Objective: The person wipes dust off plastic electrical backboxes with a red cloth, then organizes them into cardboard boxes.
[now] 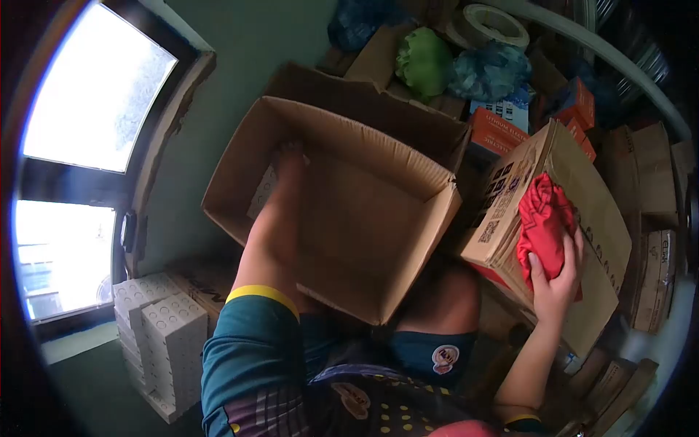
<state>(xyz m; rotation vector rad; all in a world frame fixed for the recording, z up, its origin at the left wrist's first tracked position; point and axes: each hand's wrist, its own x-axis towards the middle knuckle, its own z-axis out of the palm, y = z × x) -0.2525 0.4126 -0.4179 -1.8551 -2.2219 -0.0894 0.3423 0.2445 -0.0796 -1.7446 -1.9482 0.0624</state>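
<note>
A large cardboard box (364, 211) stands upright in front of me, its top open. My left hand (290, 154) reaches down inside it, at the far left corner. Under that hand lies a white box with printed circles (263, 192), partly hidden by my forearm; the fingers seem to curl over its far end, in shadow. To the right, my right hand (559, 280) grips a crumpled red cloth (545, 222), fingers wrapped round its lower side. The cloth rests against the top of a closed, taped carton (593, 226).
White boxes with circles (164, 328) are stacked at the lower left, below a window (87, 95). Behind the open box are a green plastic bag (422, 62), blue plastic bags (491, 69), tape rolls (496, 25) and orange boxes (499, 131). More cartons (655, 280) stand at the right.
</note>
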